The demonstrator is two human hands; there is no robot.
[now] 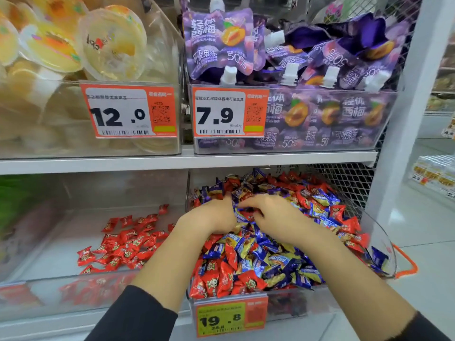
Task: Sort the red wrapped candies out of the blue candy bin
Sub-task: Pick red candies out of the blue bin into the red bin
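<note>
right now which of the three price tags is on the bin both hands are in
The 19.8 tag, on the front of the mixed candy bin; the 12.0 and 7.9 tags hang one shelf up.

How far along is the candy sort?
Partly done. A pile of red candies already lies in the clear bin on the left. In hand: the left hand and right hand are both digging in the middle of the mixed bin; what they hold is hidden. Left: many red candies remain among the blue candies, notably at the front and right edge.
</note>
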